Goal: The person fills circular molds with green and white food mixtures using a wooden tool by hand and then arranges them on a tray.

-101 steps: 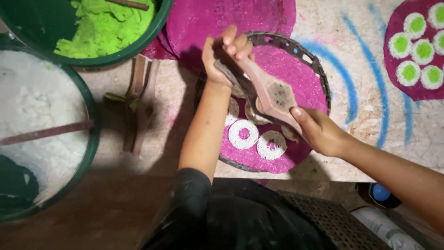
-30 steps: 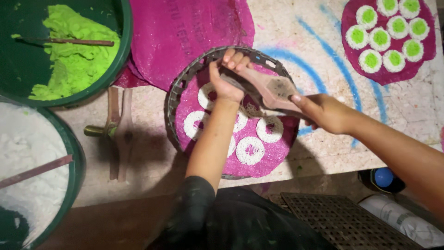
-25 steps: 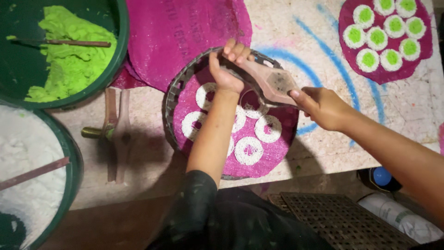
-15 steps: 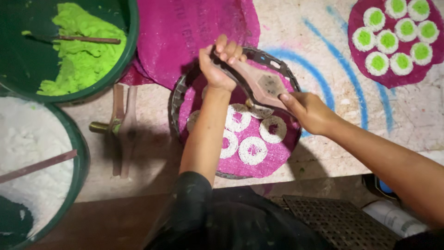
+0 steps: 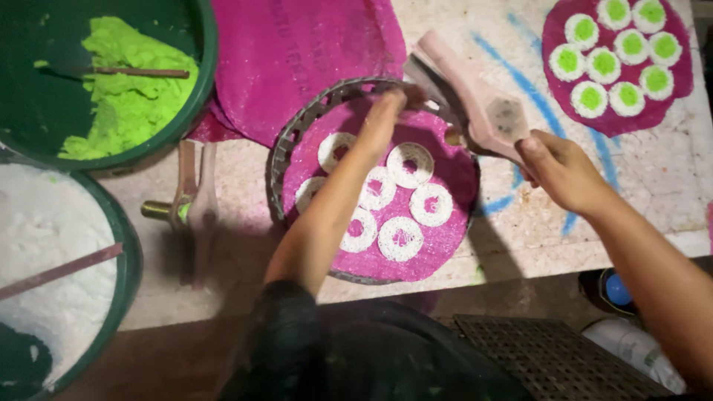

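Seven white rings (image 5: 401, 239) of pressed dough lie on a magenta mat (image 5: 445, 238) inside a round woven tray (image 5: 286, 148) at the middle of the table (image 5: 653, 193). Over the tray's far rim, the person's right hand (image 5: 564, 169) has its fingers clenched around the handle of a pinkish hinged press mould (image 5: 475, 100), holding it tilted above the table. Across the mat reaches the left hand (image 5: 386, 119), its blurred fingers closed on the mould's other end near the tray's rim. Another such mould (image 5: 191, 194) lies flat on the table just left of the tray. At far left sit two green tubs, one (image 5: 199, 82) with bright green dough and a stick, one (image 5: 128, 275) with white dough. Another magenta mat (image 5: 672, 89) at the top right carries eight white rings with green centres (image 5: 590, 96).
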